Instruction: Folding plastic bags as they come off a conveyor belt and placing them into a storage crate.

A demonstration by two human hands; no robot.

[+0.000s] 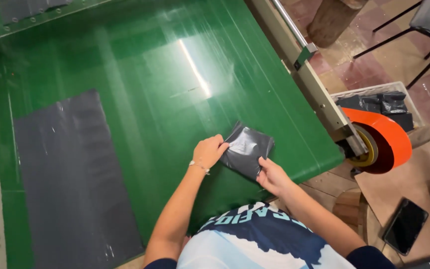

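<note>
A small folded dark grey plastic bag [247, 148] lies on the green table surface [165, 74] near its front right corner. My left hand [209, 150] pinches the bag's left edge with closed fingers. My right hand [270, 175] grips the bag's lower right edge. Both forearms reach up from the bottom of the head view, over my blue and white shirt.
A large flat grey plastic sheet [75, 184] lies on the table's left. A metal rail [309, 74] runs along the right edge to an orange tape roll [386, 134]. Beyond sit a white crate of dark bags [379, 102], a black phone [405, 225] and a chair [424, 30].
</note>
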